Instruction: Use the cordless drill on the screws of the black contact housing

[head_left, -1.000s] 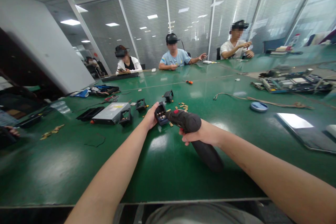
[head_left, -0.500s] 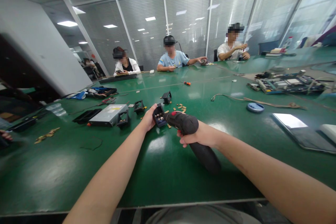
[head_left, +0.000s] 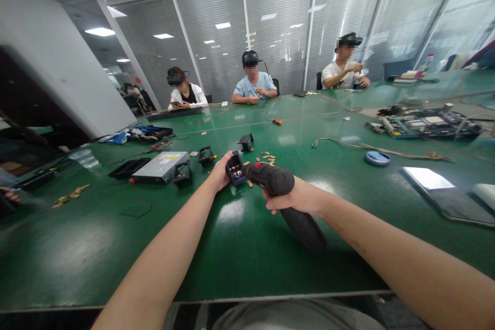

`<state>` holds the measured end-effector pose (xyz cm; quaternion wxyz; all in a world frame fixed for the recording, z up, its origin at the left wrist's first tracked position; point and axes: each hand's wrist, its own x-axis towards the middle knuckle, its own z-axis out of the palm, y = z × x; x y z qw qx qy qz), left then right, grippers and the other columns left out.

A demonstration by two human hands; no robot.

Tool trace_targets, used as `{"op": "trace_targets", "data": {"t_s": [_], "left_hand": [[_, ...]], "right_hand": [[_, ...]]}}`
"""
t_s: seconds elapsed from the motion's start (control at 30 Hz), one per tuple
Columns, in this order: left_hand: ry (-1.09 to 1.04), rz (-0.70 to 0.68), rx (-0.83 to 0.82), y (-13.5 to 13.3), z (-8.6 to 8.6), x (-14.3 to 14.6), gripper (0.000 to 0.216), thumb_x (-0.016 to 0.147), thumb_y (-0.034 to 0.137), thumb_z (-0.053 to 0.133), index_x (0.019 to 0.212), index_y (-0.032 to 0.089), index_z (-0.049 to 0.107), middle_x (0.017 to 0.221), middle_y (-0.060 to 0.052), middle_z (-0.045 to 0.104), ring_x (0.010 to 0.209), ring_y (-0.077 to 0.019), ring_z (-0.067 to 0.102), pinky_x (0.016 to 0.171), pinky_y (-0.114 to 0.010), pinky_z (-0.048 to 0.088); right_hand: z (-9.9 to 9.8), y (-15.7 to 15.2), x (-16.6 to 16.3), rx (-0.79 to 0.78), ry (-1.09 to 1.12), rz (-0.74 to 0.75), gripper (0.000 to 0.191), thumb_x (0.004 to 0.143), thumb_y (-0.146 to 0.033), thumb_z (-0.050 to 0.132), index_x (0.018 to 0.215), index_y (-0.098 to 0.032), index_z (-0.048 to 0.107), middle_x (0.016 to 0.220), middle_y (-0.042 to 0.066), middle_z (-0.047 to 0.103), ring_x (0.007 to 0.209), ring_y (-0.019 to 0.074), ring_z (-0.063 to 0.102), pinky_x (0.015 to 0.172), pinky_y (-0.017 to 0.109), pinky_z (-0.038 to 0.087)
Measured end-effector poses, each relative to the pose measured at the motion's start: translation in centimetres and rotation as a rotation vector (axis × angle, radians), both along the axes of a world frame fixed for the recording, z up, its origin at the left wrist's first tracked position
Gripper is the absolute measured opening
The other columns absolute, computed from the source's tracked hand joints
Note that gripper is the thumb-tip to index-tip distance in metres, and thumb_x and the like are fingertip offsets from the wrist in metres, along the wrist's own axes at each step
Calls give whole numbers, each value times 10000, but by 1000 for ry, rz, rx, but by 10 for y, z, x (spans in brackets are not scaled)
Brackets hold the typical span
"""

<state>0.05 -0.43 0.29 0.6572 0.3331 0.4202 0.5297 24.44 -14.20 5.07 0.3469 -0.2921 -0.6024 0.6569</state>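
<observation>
Pinching small black block point(head_left: 235, 167) in left grip point(head_left: 221, 171) low at green surface point(head_left: 240, 247), squeezing electric screwdriver point(head_left: 275, 180) in right grip point(head_left: 299, 197), nose against block. Crowding just behind: gold clips point(head_left: 268, 156), black brackets point(head_left: 204, 155), grey drive box point(head_left: 160, 166).

Glossy green table point(head_left: 247, 247), matt black, perhaps rubbery plastic screwdriver point(head_left: 278, 185), metal grey box point(head_left: 160, 166).

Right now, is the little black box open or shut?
Open: the black box in the left hand shows metal parts inside, no lid. The right hand holds a screwdriver at it.
</observation>
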Motion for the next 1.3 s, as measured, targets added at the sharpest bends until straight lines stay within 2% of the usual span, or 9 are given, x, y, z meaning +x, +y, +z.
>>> {"op": "trace_targets", "data": {"t_s": [0.17, 0.43, 0.77, 1.03, 1.3], "left_hand": [[6, 21, -2, -1, 2, 0, 362, 901, 461, 795, 1086, 160, 719, 855, -89, 805, 699, -242, 780, 778, -379, 640], [10, 7, 11, -1, 0, 0, 368, 921, 466, 775, 1114, 156, 727, 861, -99, 807, 725, -249, 787, 788, -374, 636], [24, -18, 17, 7, -7, -3, 435, 927, 517, 752, 1153, 147, 728, 838, -104, 802, 643, -248, 764, 732, -381, 635], [29, -32, 12, 6, -6, -4, 457, 921, 526, 755, 1170, 144, 725, 825, -108, 801, 638, -251, 767, 705, -370, 633], [54, -51, 40, 7, -8, -5, 458, 937, 534, 727, 1170, 139, 730, 799, -109, 794, 639, -255, 765, 698, -369, 629]], "right_hand": [[-3, 1, 0, 6, 17, -1, 853, 614, -91, 865, 1395, -247, 561, 750, -77, 621, 608, 146, 621, 582, 286, 558], [-3, 4, 2, 22, -16, 2, 816, 623, -78, 858, 1362, -251, 559, 751, -73, 647, 585, 160, 651, 546, 273, 529], [0, 0, 2, 22, -35, -11, 973, 640, -57, 829, 1523, -245, 468, 755, -84, 636, 588, 141, 635, 555, 262, 535], [-1, 1, 2, 43, -19, 3, 989, 647, -54, 823, 1541, -237, 443, 755, -81, 632, 602, 142, 626, 566, 270, 547], [-2, 1, 1, 52, -15, 9, 900, 646, -66, 818, 1474, -217, 500, 741, -81, 620, 596, 134, 610, 565, 270, 546]]}}
